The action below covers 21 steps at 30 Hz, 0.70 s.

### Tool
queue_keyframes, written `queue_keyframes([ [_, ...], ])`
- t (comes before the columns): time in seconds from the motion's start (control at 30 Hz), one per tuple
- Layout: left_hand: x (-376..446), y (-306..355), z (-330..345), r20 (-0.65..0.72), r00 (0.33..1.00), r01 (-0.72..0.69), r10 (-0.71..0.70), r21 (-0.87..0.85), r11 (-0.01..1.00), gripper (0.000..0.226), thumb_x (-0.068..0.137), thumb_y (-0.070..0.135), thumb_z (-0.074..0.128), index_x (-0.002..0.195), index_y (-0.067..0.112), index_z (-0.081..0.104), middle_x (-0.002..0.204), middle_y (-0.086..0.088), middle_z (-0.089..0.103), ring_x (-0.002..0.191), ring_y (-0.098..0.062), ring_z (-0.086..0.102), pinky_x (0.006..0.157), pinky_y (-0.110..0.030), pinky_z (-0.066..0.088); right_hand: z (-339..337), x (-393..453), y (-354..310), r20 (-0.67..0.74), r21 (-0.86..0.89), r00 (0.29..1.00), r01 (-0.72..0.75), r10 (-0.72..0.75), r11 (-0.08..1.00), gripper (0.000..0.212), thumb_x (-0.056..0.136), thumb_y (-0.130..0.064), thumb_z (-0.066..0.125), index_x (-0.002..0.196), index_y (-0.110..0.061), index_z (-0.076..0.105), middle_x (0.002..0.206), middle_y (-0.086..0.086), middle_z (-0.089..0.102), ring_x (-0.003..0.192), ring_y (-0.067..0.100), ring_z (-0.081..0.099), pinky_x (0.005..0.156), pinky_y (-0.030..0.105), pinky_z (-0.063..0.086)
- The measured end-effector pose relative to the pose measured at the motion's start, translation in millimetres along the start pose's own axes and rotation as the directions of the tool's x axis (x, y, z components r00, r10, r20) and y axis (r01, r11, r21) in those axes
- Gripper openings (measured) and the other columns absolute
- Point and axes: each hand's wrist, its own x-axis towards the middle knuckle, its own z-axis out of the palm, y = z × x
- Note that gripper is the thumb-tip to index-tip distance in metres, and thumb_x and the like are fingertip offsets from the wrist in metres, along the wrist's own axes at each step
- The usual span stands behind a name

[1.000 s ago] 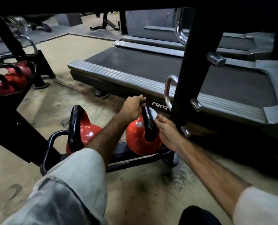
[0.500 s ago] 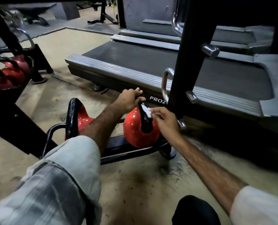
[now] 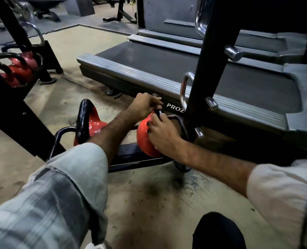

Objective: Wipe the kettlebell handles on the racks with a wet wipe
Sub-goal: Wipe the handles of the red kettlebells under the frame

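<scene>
Head view: low rack [image 3: 131,159] holds two red kettlebells. Left hand [image 3: 143,106] grips the top of the right kettlebell's [image 3: 144,139] black handle [image 3: 158,112]; right hand [image 3: 164,133] curls round it lower down. Wipe hidden. Second kettlebell [image 3: 93,123] sits apart, leftward.

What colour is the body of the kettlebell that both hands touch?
Red, with a black handle; the kettlebell shows in the head view.
</scene>
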Motion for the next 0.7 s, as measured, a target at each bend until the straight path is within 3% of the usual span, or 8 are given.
queue_keyframes([
  [0.07,1,5,-4,0.045,0.998,0.040,-0.042,0.030,0.999,0.024,0.089,-0.004,0.055,0.110,-0.005,0.067,0.111,-0.012,0.067,0.091,-0.012,0.067,0.068,0.001,0.044,-8,13,-7,0.194,-0.118,0.981,0.032,-0.009,0.993,0.031,0.093,-0.032,0.050,0.109,-0.018,0.072,0.113,0.005,0.067,0.111,0.031,0.039,0.089,0.041,0.031],
  [0.1,1,8,-5,0.046,0.999,0.022,-0.025,0.062,0.998,0.024,0.088,-0.004,0.057,0.110,-0.005,0.067,0.116,-0.012,0.065,0.088,-0.007,0.066,0.069,0.003,0.042,-11,14,-8,0.242,-0.170,0.970,0.040,0.002,0.985,0.033,0.096,-0.032,0.047,0.116,-0.017,0.069,0.117,0.006,0.065,0.113,0.031,0.040,0.090,0.041,0.031],
  [0.23,0,6,-4,0.034,0.999,-0.030,0.026,0.139,0.990,0.024,0.086,0.005,0.065,0.110,0.003,0.070,0.122,-0.012,0.064,0.118,-0.012,0.056,0.097,-0.011,0.037,-11,-2,-7,0.251,-0.146,0.967,0.087,-0.049,0.985,0.029,0.096,-0.028,0.048,0.111,-0.017,0.070,0.114,0.004,0.067,0.115,0.033,0.044,0.085,0.038,0.036],
  [0.4,-2,4,-10,0.051,0.997,-0.066,0.060,0.118,0.991,0.028,0.084,0.011,0.069,0.111,0.007,0.070,0.124,-0.010,0.064,0.123,-0.011,0.053,0.101,-0.011,0.034,-12,6,-13,0.344,-0.171,0.937,0.121,-0.055,0.978,0.029,0.093,-0.035,0.054,0.114,-0.019,0.068,0.115,0.004,0.065,0.113,0.032,0.044,0.078,0.038,0.031],
  [0.5,-1,5,-13,0.078,0.995,-0.074,0.064,0.133,0.988,0.028,0.083,0.012,0.071,0.111,0.008,0.070,0.123,-0.010,0.064,0.122,-0.010,0.053,0.104,-0.016,0.036,-16,18,-19,0.423,-0.282,0.906,0.156,-0.023,0.947,0.044,0.086,-0.039,0.064,0.123,-0.014,0.061,0.123,0.010,0.059,0.116,0.036,0.042,0.090,0.040,0.034],
  [0.6,-1,3,-13,0.085,0.995,-0.069,0.059,0.118,0.991,0.028,0.082,0.010,0.071,0.110,0.008,0.070,0.122,-0.009,0.064,0.121,-0.009,0.054,0.105,-0.020,0.038,-14,6,-18,0.363,-0.219,0.931,0.129,-0.042,0.967,0.034,0.092,-0.035,0.057,0.119,-0.017,0.065,0.122,0.008,0.061,0.118,0.033,0.043,0.088,0.038,0.035],
  [0.7,-2,0,-11,0.067,0.996,-0.063,0.056,0.094,0.994,0.028,0.083,0.010,0.070,0.111,0.010,0.070,0.124,-0.009,0.063,0.122,-0.010,0.053,0.108,-0.023,0.038,4,-10,-9,0.147,-0.082,0.988,0.053,-0.040,0.995,0.024,0.089,-0.026,0.054,0.095,-0.019,0.076,0.098,0.000,0.069,0.099,0.028,0.052,0.074,0.035,0.039],
])
